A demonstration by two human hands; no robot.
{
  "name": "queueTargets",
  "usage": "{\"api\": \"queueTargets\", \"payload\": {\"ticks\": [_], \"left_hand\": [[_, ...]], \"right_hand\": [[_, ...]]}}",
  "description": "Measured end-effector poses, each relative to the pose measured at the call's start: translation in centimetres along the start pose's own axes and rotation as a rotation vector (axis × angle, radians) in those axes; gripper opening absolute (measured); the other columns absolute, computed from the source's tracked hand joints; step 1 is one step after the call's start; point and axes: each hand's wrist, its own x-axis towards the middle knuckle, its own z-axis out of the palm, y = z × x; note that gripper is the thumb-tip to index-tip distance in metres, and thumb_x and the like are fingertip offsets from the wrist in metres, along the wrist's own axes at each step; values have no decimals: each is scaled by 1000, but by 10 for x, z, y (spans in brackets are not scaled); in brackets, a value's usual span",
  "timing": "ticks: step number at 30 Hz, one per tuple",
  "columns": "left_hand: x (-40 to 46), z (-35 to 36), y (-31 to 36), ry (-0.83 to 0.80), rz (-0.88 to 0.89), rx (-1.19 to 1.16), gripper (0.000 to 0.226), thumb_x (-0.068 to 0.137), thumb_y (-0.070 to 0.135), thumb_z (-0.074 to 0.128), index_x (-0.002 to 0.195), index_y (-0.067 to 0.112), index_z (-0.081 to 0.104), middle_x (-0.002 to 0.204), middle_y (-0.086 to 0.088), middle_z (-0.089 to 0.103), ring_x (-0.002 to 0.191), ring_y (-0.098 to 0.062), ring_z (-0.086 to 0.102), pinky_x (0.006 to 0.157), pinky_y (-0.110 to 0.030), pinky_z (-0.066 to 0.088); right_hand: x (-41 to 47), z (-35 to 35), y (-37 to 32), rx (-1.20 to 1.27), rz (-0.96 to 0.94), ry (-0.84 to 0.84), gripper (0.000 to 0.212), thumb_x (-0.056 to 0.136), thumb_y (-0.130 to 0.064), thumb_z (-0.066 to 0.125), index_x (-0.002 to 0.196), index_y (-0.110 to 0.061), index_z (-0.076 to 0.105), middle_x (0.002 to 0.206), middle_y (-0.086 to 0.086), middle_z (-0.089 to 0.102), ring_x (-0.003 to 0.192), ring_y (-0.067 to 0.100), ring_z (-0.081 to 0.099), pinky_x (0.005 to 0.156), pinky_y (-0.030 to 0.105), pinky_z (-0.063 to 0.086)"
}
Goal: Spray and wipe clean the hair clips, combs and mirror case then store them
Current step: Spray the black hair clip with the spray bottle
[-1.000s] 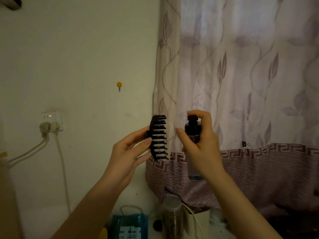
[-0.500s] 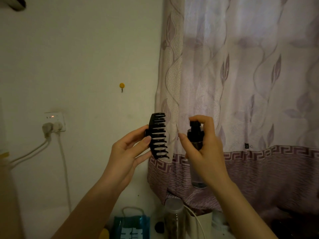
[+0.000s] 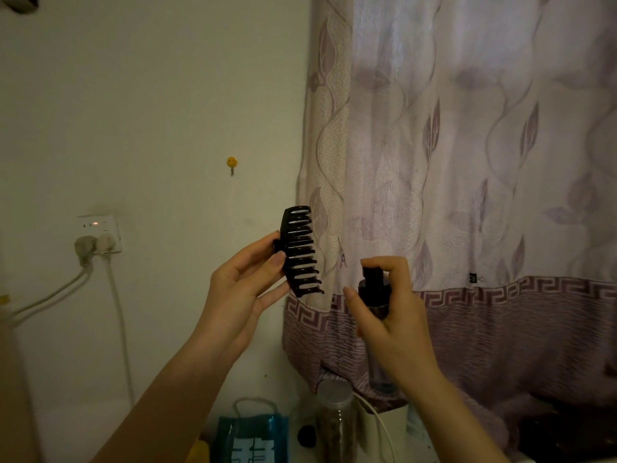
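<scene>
My left hand (image 3: 245,292) holds a black claw hair clip (image 3: 300,250) upright by its hinge side, teeth pointing right toward the curtain. My right hand (image 3: 394,312) grips a clear spray bottle with a black pump top (image 3: 374,289), forefinger resting on the pump, nozzle facing the clip from lower right. A short gap lies between bottle and clip. The bottle's lower body (image 3: 380,379) shows below my palm. No combs or mirror case are in view.
A mauve patterned curtain (image 3: 467,162) hangs on the right. A wall socket (image 3: 100,233) with two plugs and cables is at left, a yellow hook (image 3: 231,162) on the wall. Below are a blue bag (image 3: 250,439), a jar (image 3: 335,426) and a white cable.
The spray bottle and my right hand have dropped a little lower relative to the clip. The clip stays upright in my left hand.
</scene>
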Motion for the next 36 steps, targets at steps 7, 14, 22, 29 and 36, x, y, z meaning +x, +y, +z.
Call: {"api": "queueTargets", "payload": {"ticks": [7, 14, 22, 29, 36], "left_hand": [[-1, 0, -1, -7, -3, 5, 31, 69, 22, 70, 98, 30, 76, 110, -1, 72, 102, -19, 68, 74, -28, 57], [-6, -5, -5, 7, -65, -32, 35, 69, 24, 70, 104, 24, 73, 108, -6, 73, 101, -23, 69, 71, -28, 58], [-16, -5, -14, -14, -109, -47, 42, 75, 20, 64, 117, 18, 63, 108, -6, 72, 101, -24, 69, 72, -27, 58], [-23, 3, -20, -4, -124, -165, 39, 76, 15, 61, 115, 16, 63, 109, -10, 71, 102, -25, 68, 72, -28, 58], [-28, 0, -22, 48, -110, -27, 41, 75, 19, 62, 116, 19, 64, 105, -3, 73, 97, -19, 70, 70, -23, 57]], "right_hand": [[-2, -1, 2, 2, 48, -3, 32, 88, -17, 64, 97, -39, 44, 67, 0, 56, 53, 18, 57, 51, 39, 50], [-3, 0, 5, 225, 173, -25, 61, 82, -12, 70, 121, -49, 41, 73, 0, 62, 58, 21, 60, 58, 41, 56], [8, 7, 1, 466, 316, -46, 84, 63, -22, 76, 136, -38, 36, 97, 4, 70, 84, 13, 69, 67, 21, 54], [-12, 30, 1, 434, 318, -36, 86, 57, -25, 84, 133, -34, 45, 108, -2, 69, 103, 10, 66, 85, 21, 53], [-20, 39, 6, 337, 297, 84, 72, 65, -8, 84, 127, -29, 54, 107, -12, 67, 104, 9, 64, 93, 32, 53]]}}
